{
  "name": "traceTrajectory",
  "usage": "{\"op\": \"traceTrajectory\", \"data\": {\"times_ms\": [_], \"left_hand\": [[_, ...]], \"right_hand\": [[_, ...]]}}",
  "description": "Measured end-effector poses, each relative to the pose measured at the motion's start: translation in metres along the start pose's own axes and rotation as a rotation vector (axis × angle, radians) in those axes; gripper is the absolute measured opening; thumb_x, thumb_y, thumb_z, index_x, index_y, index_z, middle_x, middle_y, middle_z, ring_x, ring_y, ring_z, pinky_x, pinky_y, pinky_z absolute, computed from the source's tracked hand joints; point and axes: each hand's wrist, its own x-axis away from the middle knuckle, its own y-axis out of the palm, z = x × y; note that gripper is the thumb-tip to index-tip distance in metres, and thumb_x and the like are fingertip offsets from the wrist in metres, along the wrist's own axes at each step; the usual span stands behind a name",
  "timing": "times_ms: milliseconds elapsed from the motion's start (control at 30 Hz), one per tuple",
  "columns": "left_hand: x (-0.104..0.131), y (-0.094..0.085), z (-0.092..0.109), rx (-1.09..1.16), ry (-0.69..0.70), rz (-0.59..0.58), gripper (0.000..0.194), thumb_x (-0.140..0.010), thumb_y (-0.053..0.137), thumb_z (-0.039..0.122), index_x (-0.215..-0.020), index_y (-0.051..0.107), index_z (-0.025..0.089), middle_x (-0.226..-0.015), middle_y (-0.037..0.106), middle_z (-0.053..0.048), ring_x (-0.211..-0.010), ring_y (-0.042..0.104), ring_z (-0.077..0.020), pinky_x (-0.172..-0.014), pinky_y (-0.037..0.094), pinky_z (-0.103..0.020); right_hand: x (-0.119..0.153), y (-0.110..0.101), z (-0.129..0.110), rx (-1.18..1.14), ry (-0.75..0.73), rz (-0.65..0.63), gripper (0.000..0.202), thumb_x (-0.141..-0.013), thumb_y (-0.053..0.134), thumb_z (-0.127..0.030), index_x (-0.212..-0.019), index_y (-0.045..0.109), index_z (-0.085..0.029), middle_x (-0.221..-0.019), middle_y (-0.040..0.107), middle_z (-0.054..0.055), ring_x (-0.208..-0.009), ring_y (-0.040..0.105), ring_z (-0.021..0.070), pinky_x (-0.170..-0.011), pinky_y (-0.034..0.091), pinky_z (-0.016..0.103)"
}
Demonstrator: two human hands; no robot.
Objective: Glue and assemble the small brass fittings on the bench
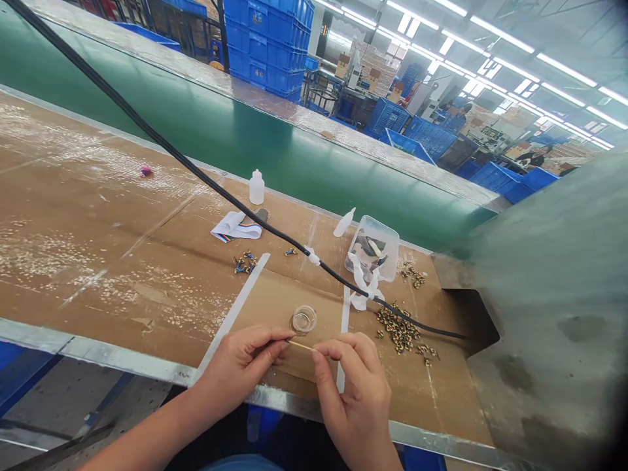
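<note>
A thin tan stick [300,345] spans the gap between my two hands, low over the cardboard. My right hand [350,379] pinches its right end between thumb and fingertips. At its left end my left hand [245,360] is closed in a pinch on something small and dark, too small to name. Just beyond the fingers sits a small round clear dish [304,318]. To the right lies a pile of small dark and gold parts [398,329]. A smaller group of blue and gold parts [245,263] rests at the left.
A black cable [235,201] crosses above the table. Behind it are a white bottle [256,188], a dropper bottle [344,223], a ribbon [236,226] and a clear tub [387,243]. A green conveyor belt [275,147] runs beyond; a grey metal panel [554,314] stands right.
</note>
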Motion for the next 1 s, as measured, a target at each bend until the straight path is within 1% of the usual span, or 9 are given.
{"op": "traceTrajectory", "data": {"times_ms": [100,233,467,567,667,833,933,1000], "left_hand": [[0.0,-0.001,0.001,0.008,0.008,-0.002,0.023,-0.086,0.054,0.022,-0.101,0.071,0.02,-0.075,0.073,0.0,-0.069,0.069,-0.0135,-0.065,0.054,-0.02],[0.0,-0.001,0.001,0.008,-0.001,-0.018,0.022,-0.086,0.055,0.021,-0.101,0.071,0.022,-0.077,0.073,0.0,-0.07,0.069,-0.0138,-0.066,0.054,-0.02],[0.004,0.002,-0.01,0.06,-0.063,0.009,0.019,-0.085,0.059,0.026,-0.099,0.07,0.02,-0.087,0.074,-0.004,-0.077,0.069,-0.0179,-0.073,0.056,-0.027],[0.005,0.002,-0.01,0.082,-0.074,0.024,0.017,-0.084,0.06,0.026,-0.096,0.07,0.02,-0.087,0.073,-0.004,-0.079,0.069,-0.0186,-0.074,0.056,-0.028],[0.005,0.002,-0.009,0.11,-0.09,0.037,0.015,-0.082,0.061,0.026,-0.092,0.07,0.019,-0.084,0.072,-0.004,-0.077,0.068,-0.0183,-0.072,0.056,-0.027],[0.005,0.003,-0.009,0.105,-0.113,0.079,0.01,-0.08,0.065,0.025,-0.085,0.07,0.018,-0.081,0.071,-0.003,-0.076,0.066,-0.0176,-0.069,0.055,-0.025],[0.004,0.005,-0.01,0.113,-0.11,0.084,0.01,-0.079,0.065,0.025,-0.083,0.07,0.018,-0.079,0.07,-0.003,-0.074,0.065,-0.0172,-0.067,0.054,-0.025],[0.004,0.005,-0.009,0.119,-0.109,0.085,0.009,-0.079,0.065,0.025,-0.083,0.07,0.018,-0.078,0.069,-0.003,-0.072,0.065,-0.0167,-0.065,0.054,-0.024]], "right_hand": [[-0.002,0.0,0.002,-0.003,0.024,0.028,0.01,-0.089,0.054,-0.014,-0.086,0.06,-0.021,-0.082,0.057,0.003,-0.079,0.052,0.0193,-0.07,0.039,0.032],[-0.005,0.001,0.002,0.016,0.044,0.027,0.009,-0.089,0.055,-0.015,-0.085,0.059,-0.021,-0.082,0.057,0.003,-0.079,0.052,0.019,-0.07,0.039,0.032],[-0.004,-0.002,-0.004,0.023,-0.009,0.005,0.01,-0.086,0.058,-0.012,-0.084,0.061,-0.021,-0.078,0.056,0.003,-0.075,0.052,0.0186,-0.067,0.039,0.032],[-0.002,-0.001,-0.006,0.014,-0.035,0.005,0.011,-0.084,0.06,-0.011,-0.083,0.062,-0.022,-0.075,0.056,0.002,-0.072,0.051,0.0186,-0.066,0.038,0.032],[0.001,0.0,-0.006,-0.014,-0.033,0.02,0.011,-0.083,0.06,-0.01,-0.083,0.063,-0.021,-0.075,0.056,0.002,-0.072,0.051,0.0182,-0.066,0.039,0.032],[-0.001,0.0,0.001,-0.042,0.048,0.075,0.009,-0.087,0.057,-0.012,-0.086,0.062,-0.021,-0.08,0.058,0.003,-0.078,0.053,0.0185,-0.069,0.041,0.032],[-0.006,0.001,0.008,0.017,0.08,0.109,0.007,-0.087,0.058,-0.016,-0.085,0.062,-0.021,-0.082,0.059,0.003,-0.08,0.053,0.0191,-0.071,0.04,0.033],[-0.009,0.002,0.013,0.079,0.076,0.107,0.006,-0.087,0.058,-0.018,-0.084,0.063,-0.022,-0.082,0.059,0.003,-0.08,0.053,0.0194,-0.072,0.039,0.034]]}}
